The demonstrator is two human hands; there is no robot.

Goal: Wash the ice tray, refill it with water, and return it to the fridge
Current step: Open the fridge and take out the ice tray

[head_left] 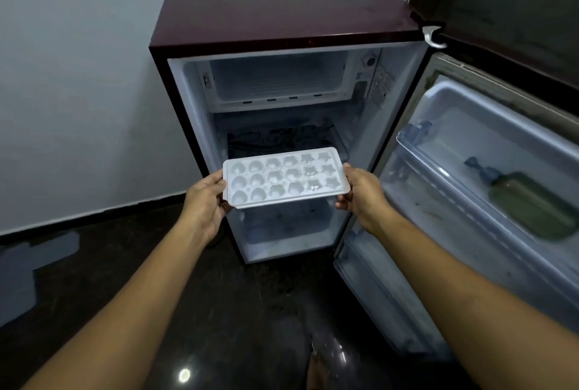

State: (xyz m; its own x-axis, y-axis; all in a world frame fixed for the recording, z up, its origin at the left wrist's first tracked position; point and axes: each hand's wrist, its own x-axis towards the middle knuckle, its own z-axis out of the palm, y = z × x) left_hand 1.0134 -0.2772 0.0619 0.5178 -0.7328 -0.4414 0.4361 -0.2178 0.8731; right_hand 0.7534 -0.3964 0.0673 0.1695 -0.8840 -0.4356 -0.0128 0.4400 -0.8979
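L hand point(205, 201) & R hand point(360, 190) are gripping the white ice tray point(283, 178) by its short ends, fingers curled round the edges, holding it level in front of the open fridge point(282, 13).

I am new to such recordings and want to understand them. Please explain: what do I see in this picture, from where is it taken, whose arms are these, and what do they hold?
There is no machine here: the two bare arms belong to a person. The single picture comes from a wide-angle camera worn on the person's head. It looks forward and down, so the arms reach in from the bottom edge. The left hand and the right hand each grip one short end of a white ice tray. They hold it about level in front of a small dark red fridge. Its door stands open on the right, and a green bottle lies in a door shelf. The fridge stands on a dark floor. Whether the tray's cups hold water, I cannot tell.
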